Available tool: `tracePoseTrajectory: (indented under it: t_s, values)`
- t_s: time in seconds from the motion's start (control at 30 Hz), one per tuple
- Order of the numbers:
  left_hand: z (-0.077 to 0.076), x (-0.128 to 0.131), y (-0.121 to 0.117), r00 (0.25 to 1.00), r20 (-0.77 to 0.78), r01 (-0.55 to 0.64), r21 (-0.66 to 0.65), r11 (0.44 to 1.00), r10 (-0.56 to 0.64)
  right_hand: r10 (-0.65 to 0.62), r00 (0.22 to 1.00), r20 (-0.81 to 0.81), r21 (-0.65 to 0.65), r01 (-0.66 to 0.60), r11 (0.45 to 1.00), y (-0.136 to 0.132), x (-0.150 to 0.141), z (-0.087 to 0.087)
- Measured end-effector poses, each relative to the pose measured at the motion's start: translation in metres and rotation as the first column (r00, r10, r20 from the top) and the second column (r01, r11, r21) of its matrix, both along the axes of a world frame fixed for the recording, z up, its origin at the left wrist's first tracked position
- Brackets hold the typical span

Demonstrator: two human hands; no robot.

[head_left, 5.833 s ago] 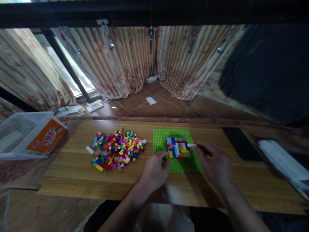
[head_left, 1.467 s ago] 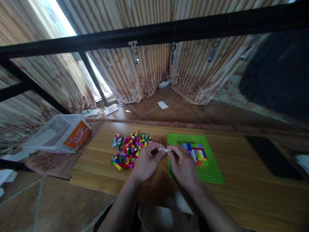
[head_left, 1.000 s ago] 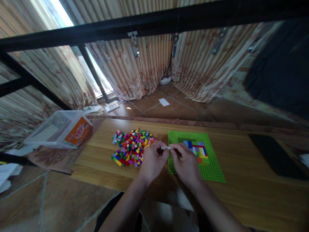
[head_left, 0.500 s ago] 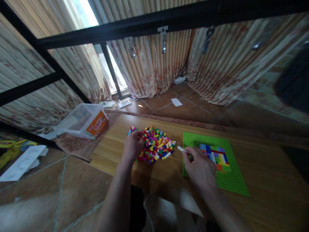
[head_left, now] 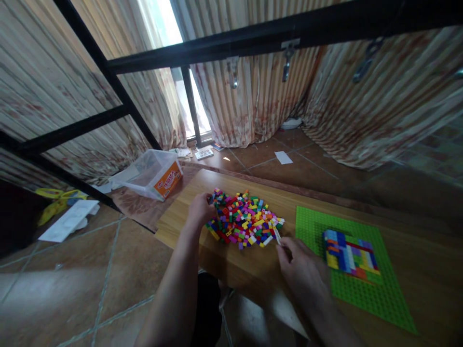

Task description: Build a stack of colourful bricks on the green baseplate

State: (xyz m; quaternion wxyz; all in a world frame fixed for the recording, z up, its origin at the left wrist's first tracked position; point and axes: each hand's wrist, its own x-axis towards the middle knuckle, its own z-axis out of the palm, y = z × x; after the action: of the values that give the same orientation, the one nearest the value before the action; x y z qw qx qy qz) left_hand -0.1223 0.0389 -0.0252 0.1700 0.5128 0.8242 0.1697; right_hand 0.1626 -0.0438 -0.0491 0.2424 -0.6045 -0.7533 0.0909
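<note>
A heap of small colourful toy bricks [head_left: 249, 219] lies on the wooden table. At its left edge is my left hand [head_left: 200, 210], fingers curled together against the bricks; what they pinch, if anything, is too small to make out. My right hand [head_left: 298, 262] is closed at the heap's right side, pinching a narrow white piece [head_left: 277, 234] whose far tip reaches the outermost bricks. Right of that hand lies a green studded baseplate [head_left: 390, 294], with a flat multicoloured block of joined bricks [head_left: 352, 255] on it.
A clear plastic box [head_left: 144, 176] with an orange label stands beyond the table's left end. The wooden table [head_left: 213, 180] runs left to right before me. A black metal bar [head_left: 253, 46] with hanging clips crosses ahead, curtains behind it. Papers lie on the tiled floor.
The view has swung left, so things sit further right. My left hand has shifted to the heap's left edge. My right hand has moved away from the brick block, bringing the white piece to the heap.
</note>
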Motion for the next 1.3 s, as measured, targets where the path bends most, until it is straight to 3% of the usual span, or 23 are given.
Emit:
tracePoseTrajectory:
  t_s: [0.17,0.37,0.57,0.63,0.67,0.73,0.83,0.9,0.97,1.07,1.3]
  values:
    - [-0.001,0.002,-0.001,1.0,-0.01,-0.014,0.02,1.0,0.015,0.064,0.994,-0.094,-0.076,-0.071,0.995,0.0,-0.007,-0.001]
    - [-0.001,0.003,-0.003,0.999,0.046,-0.019,0.07,0.997,0.016,0.071,0.986,-0.149,-0.071,-0.082,0.994,0.001,-0.006,0.0]
    - [0.008,0.0,-0.004,0.974,0.227,-0.05,0.113,0.992,0.023,0.048,0.972,-0.228,-0.06,-0.064,0.996,0.003,-0.003,0.001]
    - [0.017,0.006,-0.007,0.913,0.406,-0.037,0.156,0.987,-0.03,0.028,0.952,-0.304,-0.069,-0.051,0.996,0.004,-0.003,0.006]
    - [0.021,0.012,-0.01,0.826,0.559,-0.04,0.188,0.981,-0.074,0.01,0.933,-0.36,-0.083,-0.043,0.996,0.004,-0.003,0.009]
    - [0.028,0.03,-0.017,0.508,0.845,-0.016,0.204,0.979,-0.168,-0.053,0.857,-0.512,-0.139,-0.022,0.99,0.005,-0.005,0.017]
    - [0.033,0.07,-0.032,0.084,0.985,0.079,0.146,0.986,-0.153,-0.182,0.616,-0.766,-0.267,-0.048,0.962,0.008,-0.007,0.027]
    - [0.032,0.099,-0.042,-0.091,0.993,0.217,0.099,0.971,-0.08,-0.242,0.429,-0.87,-0.315,-0.109,0.943,0.012,-0.006,0.03]
    - [0.03,0.122,-0.05,-0.18,0.983,0.281,0.095,0.955,-0.045,-0.274,0.302,-0.913,-0.329,-0.147,0.933,0.016,-0.004,0.03]
    - [0.026,0.143,-0.055,-0.19,0.981,0.248,0.088,0.965,-0.041,-0.299,0.25,-0.921,-0.336,-0.121,0.934,0.02,0.003,0.028]
    - [0.021,0.159,-0.054,-0.016,0.988,0.164,0.156,0.974,-0.156,-0.284,0.358,-0.889,-0.317,-0.035,0.948,0.021,0.006,0.029]
